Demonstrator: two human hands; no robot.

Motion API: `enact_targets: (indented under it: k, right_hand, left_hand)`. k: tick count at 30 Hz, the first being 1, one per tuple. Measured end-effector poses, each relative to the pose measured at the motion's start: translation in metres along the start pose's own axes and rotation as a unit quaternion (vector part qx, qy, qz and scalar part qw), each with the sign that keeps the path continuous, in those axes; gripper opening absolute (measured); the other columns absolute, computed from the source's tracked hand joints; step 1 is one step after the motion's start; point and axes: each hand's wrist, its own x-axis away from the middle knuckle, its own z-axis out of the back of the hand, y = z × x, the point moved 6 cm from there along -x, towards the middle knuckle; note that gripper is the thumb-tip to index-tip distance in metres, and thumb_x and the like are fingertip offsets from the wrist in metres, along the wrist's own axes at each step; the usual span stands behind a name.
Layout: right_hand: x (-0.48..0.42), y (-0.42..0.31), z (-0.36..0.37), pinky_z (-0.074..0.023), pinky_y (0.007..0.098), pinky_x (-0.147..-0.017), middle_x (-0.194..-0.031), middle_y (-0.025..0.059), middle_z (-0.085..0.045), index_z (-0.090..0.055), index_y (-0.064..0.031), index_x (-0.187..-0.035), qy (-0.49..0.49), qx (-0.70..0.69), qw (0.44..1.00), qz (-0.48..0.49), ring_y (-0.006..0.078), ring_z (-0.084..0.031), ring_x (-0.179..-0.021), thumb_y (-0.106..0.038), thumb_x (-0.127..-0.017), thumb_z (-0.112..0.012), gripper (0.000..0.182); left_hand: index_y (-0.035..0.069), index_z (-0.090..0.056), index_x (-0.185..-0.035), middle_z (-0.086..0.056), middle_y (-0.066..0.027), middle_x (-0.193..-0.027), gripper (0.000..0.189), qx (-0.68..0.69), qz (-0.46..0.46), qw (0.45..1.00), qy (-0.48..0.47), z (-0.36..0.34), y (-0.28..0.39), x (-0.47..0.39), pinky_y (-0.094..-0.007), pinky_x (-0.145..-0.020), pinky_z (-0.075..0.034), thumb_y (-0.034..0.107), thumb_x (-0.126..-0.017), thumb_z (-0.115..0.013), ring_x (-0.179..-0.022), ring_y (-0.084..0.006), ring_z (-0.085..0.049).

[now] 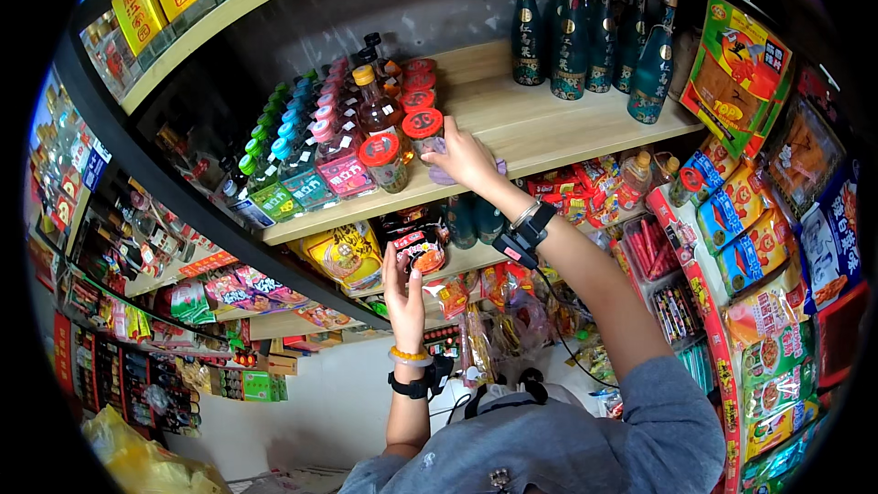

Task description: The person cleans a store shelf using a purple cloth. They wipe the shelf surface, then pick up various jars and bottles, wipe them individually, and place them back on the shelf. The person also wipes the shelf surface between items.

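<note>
My right hand (468,156) reaches onto a wooden shelf (569,130) and holds a bunched purple cloth (444,175). Its thumb and index finger are against a small glass jar with a red lid (422,123); how firmly they grip the jar is unclear. Beside it, nearer the shelf edge, stands another red-lidded jar (384,163), with more red-lidded jars (419,81) in a row behind. A brown-amber bottle with a yellow cap (377,106) stands just left of the row. Lower down, my left hand (405,298) is empty, fingers apart, in front of packaged noodles (420,252).
Left of the jars, rows of bottles with pink (341,165), blue (298,178) and green caps (271,185) fill the shelf. Several tall teal bottles (569,48) stand at right. Snack packets (737,75) hang beyond them. A dark shelf post (206,206) runs along the left.
</note>
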Motion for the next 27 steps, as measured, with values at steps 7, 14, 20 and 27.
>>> enact_targets:
  k: [7, 14, 20, 27]
  right_hand:
    - [0.001, -0.002, 0.004, -0.0517, 0.0487, -0.066, -0.083, 0.0249, -0.065, -0.044, 0.0020, -0.106, 0.002, 0.024, 1.000, -0.001, 0.0418, -0.064, -0.080, -0.037, -0.078, -0.070, 0.055]
    - [0.001, 0.002, 0.000, -0.0514, 0.0485, -0.070, -0.086, 0.0245, -0.065, -0.050, 0.0016, -0.107, -0.019, 0.033, 0.999, -0.022, 0.0416, -0.064, -0.082, -0.047, -0.077, -0.069, 0.060]
    - [0.006, 0.003, 0.004, -0.0507, 0.0448, -0.080, -0.105, 0.0280, -0.061, -0.043, 0.0062, -0.124, -0.004, 0.023, 1.000, -0.019, 0.0403, -0.061, -0.096, -0.050, -0.073, -0.072, 0.081]
    - [0.117, 0.043, 0.091, -0.0427, 0.0401, -0.097, -0.128, 0.0244, -0.051, -0.041, 0.0019, -0.134, 0.170, -0.077, 0.982, 0.008, 0.0373, -0.051, -0.117, -0.034, -0.074, -0.075, 0.078]
  left_hand:
    - [0.003, -0.027, -0.146, -0.035, -0.0095, -0.147, 0.056, 0.025, 0.027, 0.999, -0.022, -0.005, -0.009, 0.004, -0.0307, -0.103, -0.036, 0.004, -0.095, -0.048, -0.123, -0.0199, -0.048]
    - [0.005, -0.026, -0.147, -0.031, -0.0094, -0.149, 0.056, 0.013, 0.041, 0.997, -0.067, -0.015, -0.016, 0.007, -0.0314, -0.103, -0.037, 0.004, -0.095, -0.048, -0.123, -0.0213, -0.047]
    - [0.006, -0.026, -0.147, -0.030, -0.0129, -0.149, 0.058, -0.006, 0.027, 0.994, -0.103, -0.028, -0.018, 0.010, -0.0337, -0.106, -0.034, 0.003, -0.093, -0.050, -0.129, -0.0234, -0.042]
    - [0.003, -0.027, -0.145, -0.032, -0.0137, -0.149, 0.057, 0.013, 0.010, 0.992, -0.124, -0.033, -0.025, 0.010, -0.0349, -0.108, -0.031, 0.002, -0.093, -0.049, -0.132, -0.0231, -0.038]
